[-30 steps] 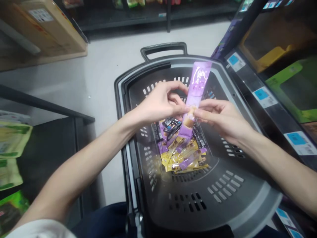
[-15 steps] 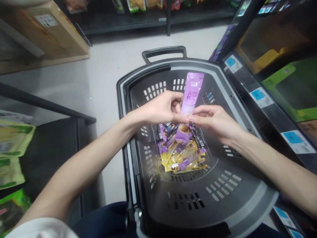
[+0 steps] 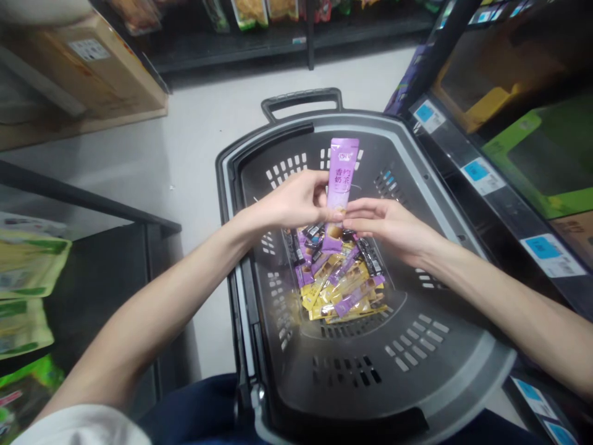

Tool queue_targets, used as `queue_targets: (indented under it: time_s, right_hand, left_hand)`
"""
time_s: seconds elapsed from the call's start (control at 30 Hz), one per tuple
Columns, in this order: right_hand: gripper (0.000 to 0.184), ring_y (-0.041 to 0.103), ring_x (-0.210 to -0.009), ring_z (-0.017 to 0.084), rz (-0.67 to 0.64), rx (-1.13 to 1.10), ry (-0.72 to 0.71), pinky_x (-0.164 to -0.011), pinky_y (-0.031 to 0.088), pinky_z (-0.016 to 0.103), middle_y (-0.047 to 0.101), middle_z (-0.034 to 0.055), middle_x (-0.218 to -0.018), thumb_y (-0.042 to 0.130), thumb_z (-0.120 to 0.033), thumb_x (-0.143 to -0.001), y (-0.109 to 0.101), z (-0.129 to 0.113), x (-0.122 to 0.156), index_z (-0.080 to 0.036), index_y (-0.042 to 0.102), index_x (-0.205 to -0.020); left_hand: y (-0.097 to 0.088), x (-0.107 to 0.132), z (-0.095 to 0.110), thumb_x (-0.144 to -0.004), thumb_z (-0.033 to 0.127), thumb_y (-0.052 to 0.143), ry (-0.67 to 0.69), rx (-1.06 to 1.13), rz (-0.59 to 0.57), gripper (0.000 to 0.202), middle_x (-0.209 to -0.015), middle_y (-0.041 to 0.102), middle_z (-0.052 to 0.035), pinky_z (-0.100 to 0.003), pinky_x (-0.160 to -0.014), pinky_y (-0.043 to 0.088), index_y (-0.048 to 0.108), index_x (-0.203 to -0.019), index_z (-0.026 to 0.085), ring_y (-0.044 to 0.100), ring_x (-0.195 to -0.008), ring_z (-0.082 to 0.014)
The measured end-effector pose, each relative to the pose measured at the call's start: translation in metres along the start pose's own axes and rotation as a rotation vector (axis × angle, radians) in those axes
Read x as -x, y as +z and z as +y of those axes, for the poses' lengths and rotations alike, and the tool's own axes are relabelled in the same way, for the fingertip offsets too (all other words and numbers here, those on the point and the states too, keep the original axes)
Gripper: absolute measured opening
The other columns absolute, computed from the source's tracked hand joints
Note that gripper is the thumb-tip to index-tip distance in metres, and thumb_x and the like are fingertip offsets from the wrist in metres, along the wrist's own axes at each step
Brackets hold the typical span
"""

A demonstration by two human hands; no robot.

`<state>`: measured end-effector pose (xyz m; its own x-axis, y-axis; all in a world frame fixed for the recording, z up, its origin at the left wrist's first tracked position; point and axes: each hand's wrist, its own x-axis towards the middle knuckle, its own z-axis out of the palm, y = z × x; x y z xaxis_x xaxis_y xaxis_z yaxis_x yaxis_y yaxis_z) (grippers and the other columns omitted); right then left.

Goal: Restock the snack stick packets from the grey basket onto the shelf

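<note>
Above a grey shopping basket (image 3: pixel 467 383), a purple sachet (image 3: pixel 341 179) is held upright, pinched at its lower part between the left hand (image 3: pixel 296 201) and the right hand (image 3: pixel 386 225). Purple, yellow and black sachets (image 3: pixel 338 281) are heaped on the basket's floor directly beneath.

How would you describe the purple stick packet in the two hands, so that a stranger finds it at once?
Find the dark grey shopping basket between the shelves, with a pile of stick packets at its bottom. Above that pile, the left hand and the right hand pinch one purple stick packet near its lower end. It alone stands upright; the others lie flat.
</note>
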<state>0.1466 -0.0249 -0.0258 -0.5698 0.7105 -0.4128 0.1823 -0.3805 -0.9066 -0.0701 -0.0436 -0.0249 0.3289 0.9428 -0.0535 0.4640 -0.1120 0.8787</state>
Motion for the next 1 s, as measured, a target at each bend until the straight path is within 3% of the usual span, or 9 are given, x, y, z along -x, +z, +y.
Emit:
queue_targets:
  time_s: [0.2,0.5,0.7,0.87,0.93,1.0]
  right_hand:
    - [0.025,0.073,-0.084,0.017,-0.079,0.014,-0.005,-0.075,0.051,0.029,0.081,0.0058,-0.092,0.089,-0.021,-0.072,-0.002,0.004,-0.002,-0.017,0.072,-0.09]
    - [0.023,0.072,-0.079,0.015,-0.052,0.021,-0.059,-0.079,0.053,0.03,0.08,0.0021,-0.087,0.091,-0.023,-0.069,-0.005,0.01,-0.007,-0.018,0.071,-0.08]
    - [0.028,0.072,-0.084,0.016,-0.055,0.022,-0.024,-0.082,0.054,0.031,0.079,0.004,-0.091,0.095,-0.024,-0.065,-0.003,0.008,-0.008,-0.018,0.075,-0.084]
    - [0.035,0.067,-0.077,0.014,0.006,0.049,-0.024,-0.075,0.052,0.031,0.075,0.0033,-0.085,0.097,-0.037,-0.066,-0.001,0.009,-0.008,-0.018,0.072,-0.079]
    - [0.035,0.067,-0.08,0.015,0.036,0.009,-0.026,-0.077,0.054,0.031,0.075,0.0038,-0.087,0.097,-0.039,-0.067,0.0,0.009,-0.009,-0.018,0.07,-0.077]
    - [0.031,0.069,-0.085,0.016,0.068,-0.084,-0.015,-0.083,0.056,0.032,0.075,0.0047,-0.092,0.095,-0.034,-0.071,0.001,0.008,-0.01,-0.018,0.069,-0.076]
  left_hand:
    - [0.003,0.002,-0.001,-0.075,0.035,0.08,0.001,-0.061,-0.039,0.037,-0.085,0.068,-0.0034,-0.023,-0.066,0.044,0.069,-0.104,0.015,0.059,-0.073,-0.0121]
    - [0.007,0.005,0.011,-0.074,0.029,0.073,-0.03,-0.162,-0.018,0.033,-0.081,0.066,-0.0007,-0.024,-0.061,0.038,0.07,-0.104,0.015,0.055,-0.067,-0.0114]
    - [0.008,0.007,0.015,-0.075,0.026,0.069,0.0,-0.227,0.035,0.033,-0.08,0.068,-0.0008,-0.025,-0.062,0.035,0.071,-0.106,0.015,0.054,-0.066,-0.0113]
    - [0.008,0.003,0.009,-0.077,0.03,0.07,0.002,-0.192,0.039,0.023,-0.078,0.069,-0.0016,-0.026,-0.062,0.037,0.066,-0.093,0.014,0.057,-0.066,-0.0115]
    - [0.009,0.004,0.007,-0.077,0.034,0.072,0.002,-0.165,0.034,0.027,-0.081,0.07,-0.0019,-0.026,-0.065,0.04,0.064,-0.094,0.015,0.06,-0.069,-0.0124]
    - [0.009,0.007,0.008,-0.079,0.037,0.075,0.012,-0.166,0.105,0.031,-0.085,0.07,-0.0021,-0.027,-0.069,0.042,0.063,-0.098,0.016,0.06,-0.074,-0.013]
